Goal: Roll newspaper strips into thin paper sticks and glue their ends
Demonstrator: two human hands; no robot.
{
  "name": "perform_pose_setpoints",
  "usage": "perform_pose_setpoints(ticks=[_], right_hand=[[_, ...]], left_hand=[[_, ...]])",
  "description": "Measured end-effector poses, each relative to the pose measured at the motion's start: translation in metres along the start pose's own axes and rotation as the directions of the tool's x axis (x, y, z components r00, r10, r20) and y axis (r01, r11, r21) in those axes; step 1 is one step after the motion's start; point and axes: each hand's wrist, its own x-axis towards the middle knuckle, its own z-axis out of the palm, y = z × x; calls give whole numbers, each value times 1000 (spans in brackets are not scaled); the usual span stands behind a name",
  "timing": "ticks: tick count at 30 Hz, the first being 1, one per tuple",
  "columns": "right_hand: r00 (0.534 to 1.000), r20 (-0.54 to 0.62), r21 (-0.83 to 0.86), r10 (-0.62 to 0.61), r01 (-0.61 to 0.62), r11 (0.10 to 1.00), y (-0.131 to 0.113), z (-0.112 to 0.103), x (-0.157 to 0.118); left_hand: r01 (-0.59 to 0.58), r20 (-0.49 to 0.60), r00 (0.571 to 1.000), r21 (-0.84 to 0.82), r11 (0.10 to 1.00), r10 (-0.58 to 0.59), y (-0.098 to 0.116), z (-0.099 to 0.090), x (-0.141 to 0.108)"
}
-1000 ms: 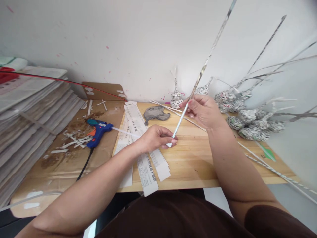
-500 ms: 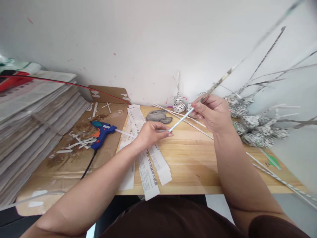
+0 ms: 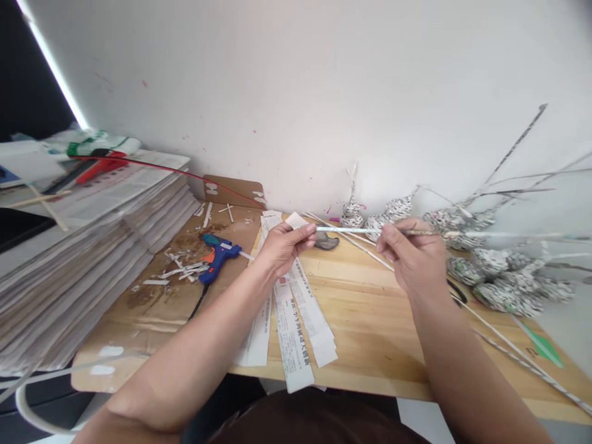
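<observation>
A long, thin rolled paper tube stretches almost level between my two hands above the table. Its left end is pinched between the thumb and fingers of my left hand. Farther along, my right hand closes around the tube, and the rest runs out to the right, blurred at its far end. Below my left hand lie newspaper strips, fanned out on the wood. A grey cloth-like piece sits behind the tube, partly hidden by it and my hand.
A blue glue gun rests on stained cardboard among paper scraps. Stacked newspapers rise at the left. Several woven paper shapes with long stalks stand at the right, near loose paper tubes. A white wall closes the back.
The tube has swung from a steep upward slant to nearly level. My right hand has lowered, and my left hand has turned with its end. The view has shifted left.
</observation>
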Motion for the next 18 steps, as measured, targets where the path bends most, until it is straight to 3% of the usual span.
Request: perform_pose_setpoints(ticks=[3, 5, 8, 10, 11, 12, 14, 15, 16, 17, 18], right_hand=[[986, -77, 95, 150, -142, 985, 10, 11, -17], [947, -78, 177, 311, -294, 939, 16, 17, -32], [845, 77, 213, 529, -533, 819, 17, 22, -57], [787, 222, 106, 576, -607, 788, 9, 23, -74], [783, 279, 5, 555, -580, 815, 3, 23, -82], [809, 313, -124, 498, -484, 866, -4, 22, -87], [919, 326, -406, 222, -76, 911, -12, 16, -93], [950, 310, -523, 21, 152, 839, -13, 12, -92], [945, 289, -628, -150, 306, 716, -11, 6, -89], [924, 286, -711, -255, 382, 590, -7, 0, -85], [912, 300, -769, -280, 405, 495, -1, -6, -81]], left_hand=[[-14, -24, 1000, -124, 992, 11, 2, -1, 1], [-23, -31, 999, -153, 988, 19, 3, -1, 1], [-41, -56, 998, -149, 988, 33, 2, 0, 1], [-49, -90, 995, -134, 990, 37, 1, -1, 2], [-49, -112, 993, -124, 991, 35, 1, -1, 2], [-47, -133, 991, -115, 992, 32, 0, -2, 3], [-41, -163, 986, -102, 994, 24, -1, -4, 5], [-39, -167, 986, -101, 994, 22, -1, -5, 5], [-40, -166, 986, -105, 994, 22, -1, -6, 6], [-43, -162, 987, -113, 993, 25, -2, -6, 6], [-46, -157, 987, -122, 991, 27, -2, -6, 6]])
